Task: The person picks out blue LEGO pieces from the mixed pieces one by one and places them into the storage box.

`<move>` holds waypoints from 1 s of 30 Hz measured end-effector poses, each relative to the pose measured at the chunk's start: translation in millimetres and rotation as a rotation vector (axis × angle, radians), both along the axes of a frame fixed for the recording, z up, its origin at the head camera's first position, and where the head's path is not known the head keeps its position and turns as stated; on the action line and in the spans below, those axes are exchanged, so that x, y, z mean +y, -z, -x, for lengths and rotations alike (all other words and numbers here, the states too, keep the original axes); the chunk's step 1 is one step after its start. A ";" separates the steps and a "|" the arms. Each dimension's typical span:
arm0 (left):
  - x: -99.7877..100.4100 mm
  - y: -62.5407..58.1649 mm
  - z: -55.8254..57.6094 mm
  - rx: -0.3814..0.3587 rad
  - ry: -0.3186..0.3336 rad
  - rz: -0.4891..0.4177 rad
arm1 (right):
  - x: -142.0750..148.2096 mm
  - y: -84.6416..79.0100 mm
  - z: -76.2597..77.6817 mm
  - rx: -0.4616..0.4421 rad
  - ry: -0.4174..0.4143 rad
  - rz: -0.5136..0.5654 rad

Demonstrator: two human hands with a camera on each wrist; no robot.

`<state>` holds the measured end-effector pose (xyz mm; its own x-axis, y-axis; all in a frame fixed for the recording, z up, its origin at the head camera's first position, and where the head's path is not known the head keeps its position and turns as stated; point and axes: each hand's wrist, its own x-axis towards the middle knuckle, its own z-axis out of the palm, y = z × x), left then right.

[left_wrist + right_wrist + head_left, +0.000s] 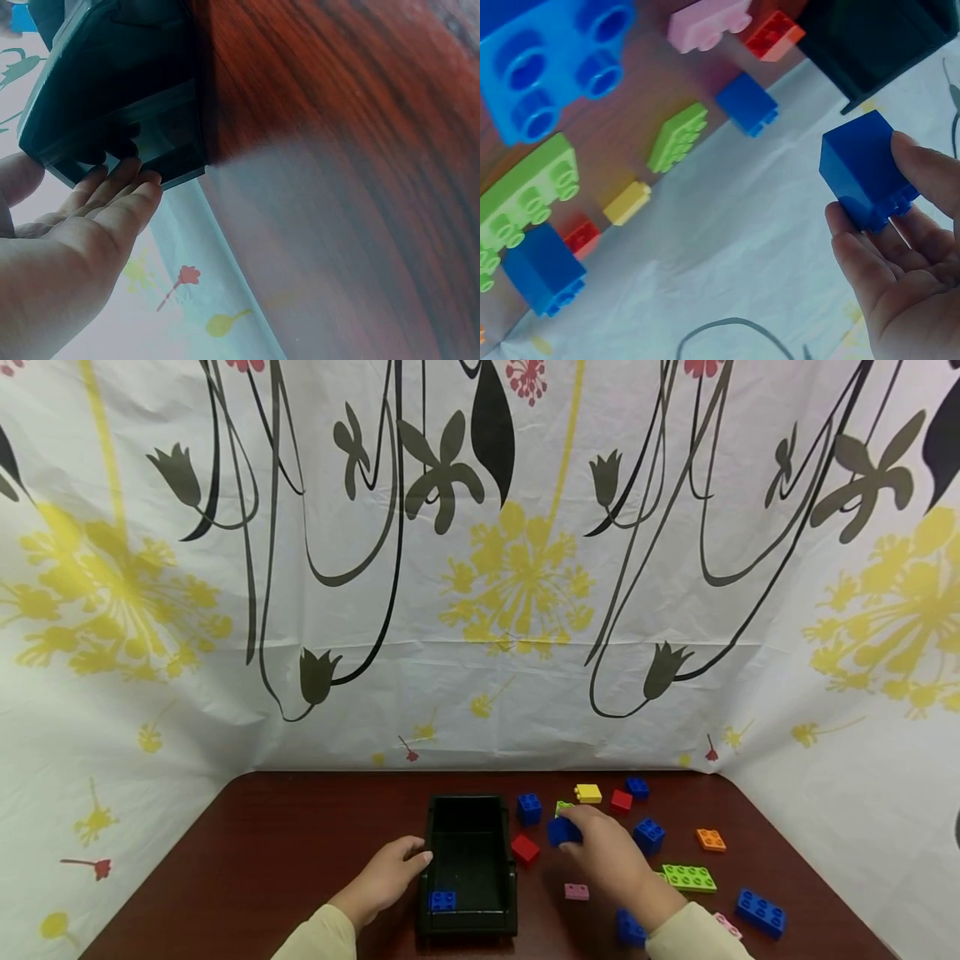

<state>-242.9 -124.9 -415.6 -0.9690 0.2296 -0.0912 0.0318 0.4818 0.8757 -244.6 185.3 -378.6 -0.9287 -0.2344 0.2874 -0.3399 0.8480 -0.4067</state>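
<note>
A black plastic bin [472, 922] stands on the table, with one blue brick [442, 901] lying in its near left corner. My left hand [386, 875] holds the bin's left side, thumb at the rim and fingers against the outer wall; the left wrist view shows those fingers [120, 199] on the dark wall. To the right of the bin, my right hand [611, 860] pinches a blue toy building brick [866, 169] between thumb and fingers, above the table. Beneath it a lime-green brick [564, 807] is partly hidden. A red brick [525, 849] lies between bin and hand.
Several loose bricks are spread over the table's right side, among them a yellow one [588, 793], an orange one [711, 840], a long lime-green one [690, 878] and a pink one [577, 892]. A patterned white sheet [480, 727] hangs behind the table.
</note>
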 end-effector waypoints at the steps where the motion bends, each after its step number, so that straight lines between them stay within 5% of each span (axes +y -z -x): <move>1: 0.0 0.1 0.0 -0.001 -0.001 -0.001 | -1.6 -1.1 -1.4 0.008 -0.003 0.004; 30: 0.6 2.4 1.7 -0.014 -0.015 -0.009 | -43.9 -16.6 -20.3 0.070 -0.093 0.062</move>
<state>-244.6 -124.3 -418.0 -0.9711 0.2155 -0.1023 0.0125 0.4743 0.8803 -224.3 141.4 -362.1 -0.8809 -0.2979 0.3678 -0.4452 0.7854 -0.4301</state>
